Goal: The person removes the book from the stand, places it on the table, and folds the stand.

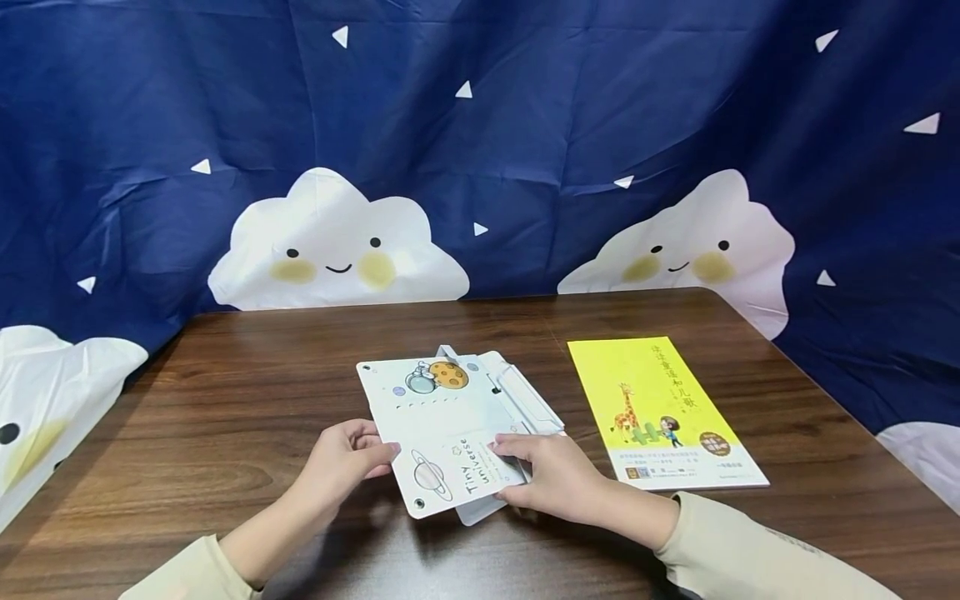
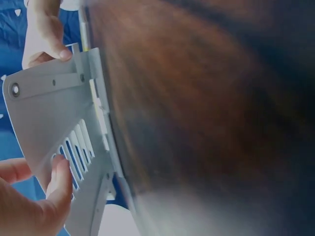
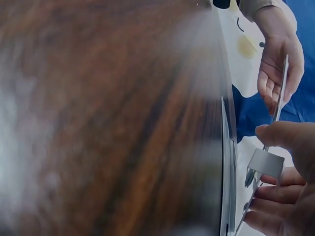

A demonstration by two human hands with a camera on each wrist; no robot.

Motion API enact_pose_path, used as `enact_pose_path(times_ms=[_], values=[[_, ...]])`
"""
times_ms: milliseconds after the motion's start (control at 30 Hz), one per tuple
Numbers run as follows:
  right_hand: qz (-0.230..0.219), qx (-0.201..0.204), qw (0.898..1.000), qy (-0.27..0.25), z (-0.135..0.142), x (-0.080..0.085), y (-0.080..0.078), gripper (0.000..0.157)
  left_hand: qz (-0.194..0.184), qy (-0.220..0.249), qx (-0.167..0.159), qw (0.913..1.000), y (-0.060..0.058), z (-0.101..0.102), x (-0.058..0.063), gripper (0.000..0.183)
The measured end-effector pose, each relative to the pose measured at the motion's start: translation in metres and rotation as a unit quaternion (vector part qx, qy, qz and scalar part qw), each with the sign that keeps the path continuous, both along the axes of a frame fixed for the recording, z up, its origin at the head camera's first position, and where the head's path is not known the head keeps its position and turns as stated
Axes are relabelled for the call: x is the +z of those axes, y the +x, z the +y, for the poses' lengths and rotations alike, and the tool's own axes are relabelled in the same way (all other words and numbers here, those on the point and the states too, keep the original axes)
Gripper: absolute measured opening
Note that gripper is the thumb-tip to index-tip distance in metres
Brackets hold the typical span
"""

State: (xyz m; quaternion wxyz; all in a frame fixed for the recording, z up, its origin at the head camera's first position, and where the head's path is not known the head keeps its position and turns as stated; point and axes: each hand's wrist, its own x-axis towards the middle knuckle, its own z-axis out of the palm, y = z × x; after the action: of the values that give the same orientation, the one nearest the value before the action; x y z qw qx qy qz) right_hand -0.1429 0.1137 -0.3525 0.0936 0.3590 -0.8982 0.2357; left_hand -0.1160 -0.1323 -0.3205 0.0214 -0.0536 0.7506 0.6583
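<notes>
a yellow booklet (image 1: 660,408) lies flat on the dark brown wood-grained table (image 1: 255,392).

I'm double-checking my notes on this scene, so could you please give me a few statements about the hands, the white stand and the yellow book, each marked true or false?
1. The left hand and the right hand both hold the white stand. True.
2. The yellow book lies on the table. True.
3. In the head view, the book is left of the stand. False: it is to the right.
4. The stand bears the words "Tiny universe". True.
5. The book lies open. False: it is closed, its illustrated cover facing up.
</notes>
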Motion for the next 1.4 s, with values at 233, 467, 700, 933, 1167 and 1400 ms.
enact_pose_path(times_ms=[233, 467, 700, 933, 1167, 1400], values=[[0.026, 0.000, 0.999, 0.039, -0.003, -0.003, 0.001, 0.050, -0.026, -0.005, 0.003, 0.9996, 0.001, -0.003, -0.009, 0.021], [0.031, 0.008, 0.998, 0.059, -0.004, -0.005, 0.004, 0.052, -0.046, -0.046, 0.000, 0.9979, 0.001, -0.003, -0.015, 0.016], [0.043, 0.010, 0.996, 0.079, -0.005, -0.007, 0.005, 0.052, -0.065, -0.074, -0.006, 0.9952, 0.000, -0.005, -0.024, 0.011], [0.039, 0.011, 0.995, 0.094, -0.005, -0.008, 0.006, 0.051, -0.072, -0.095, -0.020, 0.9927, 0.000, -0.006, -0.029, 0.009], [0.026, 0.008, 0.994, 0.106, -0.003, -0.008, 0.008, 0.050, -0.067, -0.104, -0.028, 0.9919, 0.000, -0.006, -0.034, 0.009], [-0.017, 0.031, 0.994, 0.103, 0.002, -0.003, 0.008, 0.055, -0.069, -0.116, -0.033, 0.9903, 0.000, -0.005, -0.034, 0.010]])
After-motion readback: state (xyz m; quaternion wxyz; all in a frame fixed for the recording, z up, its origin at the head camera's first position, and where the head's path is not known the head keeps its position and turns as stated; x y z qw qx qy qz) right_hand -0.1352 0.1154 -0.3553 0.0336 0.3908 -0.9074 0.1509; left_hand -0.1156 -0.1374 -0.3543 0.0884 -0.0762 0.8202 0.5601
